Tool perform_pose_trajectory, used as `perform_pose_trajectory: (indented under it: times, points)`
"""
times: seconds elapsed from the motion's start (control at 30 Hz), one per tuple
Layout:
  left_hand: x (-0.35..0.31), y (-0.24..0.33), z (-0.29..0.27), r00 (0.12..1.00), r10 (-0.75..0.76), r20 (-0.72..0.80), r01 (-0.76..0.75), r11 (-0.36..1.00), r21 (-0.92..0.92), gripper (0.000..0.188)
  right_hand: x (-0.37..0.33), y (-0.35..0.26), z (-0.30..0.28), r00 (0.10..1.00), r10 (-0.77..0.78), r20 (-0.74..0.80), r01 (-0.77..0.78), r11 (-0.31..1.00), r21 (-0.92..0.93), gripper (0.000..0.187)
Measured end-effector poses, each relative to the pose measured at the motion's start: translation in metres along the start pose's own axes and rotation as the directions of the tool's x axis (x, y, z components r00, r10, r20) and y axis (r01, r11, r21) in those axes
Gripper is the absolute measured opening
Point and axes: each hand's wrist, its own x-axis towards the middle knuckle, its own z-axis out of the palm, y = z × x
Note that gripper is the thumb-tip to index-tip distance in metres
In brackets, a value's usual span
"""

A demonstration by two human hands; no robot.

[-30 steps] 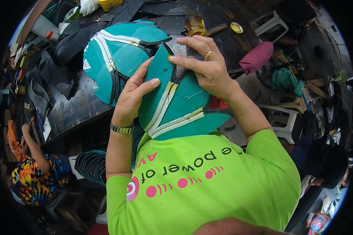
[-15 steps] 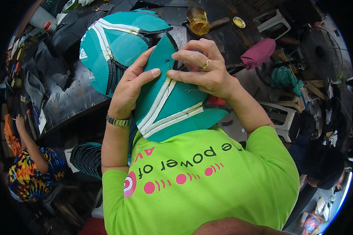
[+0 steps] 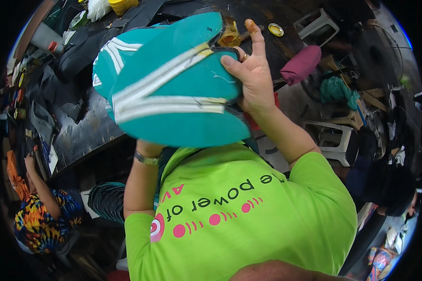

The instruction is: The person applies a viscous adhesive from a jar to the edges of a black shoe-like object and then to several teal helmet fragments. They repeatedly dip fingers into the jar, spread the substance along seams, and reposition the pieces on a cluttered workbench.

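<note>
A teal, lobed panel [image 3: 173, 124] with white strips meeting in a V and dark edging is raised in front of me. My right hand [image 3: 256, 79] grips its right edge, thumb on the front face and index finger stretched upward with an amber smear at the tip. The left forearm runs under the panel; of my left hand [image 3: 148, 149] only the part by the watch shows, its fingers hidden behind the panel. Behind it lies a stack of similar teal panels [image 3: 102, 70] on the dark table. A jar of amber, glue-like stuff [image 3: 230, 36] stands just beyond the panel.
A yellow-smeared lid [image 3: 275, 30] lies right of the jar. A maroon pouch [image 3: 301, 65] is at the table's right side, with white plastic stools [image 3: 330, 140] beyond. Dark cut pieces [image 3: 63, 93] cover the table's left. Another person in a patterned shirt [image 3: 47, 220] sits at far left.
The panel has lifted and turned, its V now pointing left. My left hand has gone from its front to behind it. My right hand has shifted to the panel's right edge, index finger raised.
</note>
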Motion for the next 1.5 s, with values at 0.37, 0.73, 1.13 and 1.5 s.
perform_pose_trajectory:
  times: [0.37, 0.73, 1.13, 1.5]
  points:
    - [0.013, -0.043, -0.022, 0.821, 0.398, -0.410, -0.227, 0.886, 0.405, 0.041, 0.001, 0.012, -0.035, 0.998, 0.051, 0.038, 0.010, 0.472, -0.881, 0.042]
    - [-0.006, -0.048, -0.073, 0.835, 0.417, -0.361, -0.047, 0.706, 0.707, 0.039, 0.068, 0.026, -0.068, 0.949, 0.268, -0.164, -0.066, -0.340, -0.938, 0.045]
    - [0.016, -0.016, -0.001, 0.916, 0.217, -0.339, -0.263, 0.960, -0.097, 0.051, 0.043, -0.025, -0.051, 0.998, -0.009, 0.056, 0.057, 0.145, -0.988, 0.032]
    - [0.019, -0.008, 0.014, 0.942, 0.081, -0.325, -0.103, 0.993, -0.052, 0.069, 0.027, -0.006, -0.027, 0.847, -0.104, 0.521, 0.526, 0.301, -0.796, 0.034]
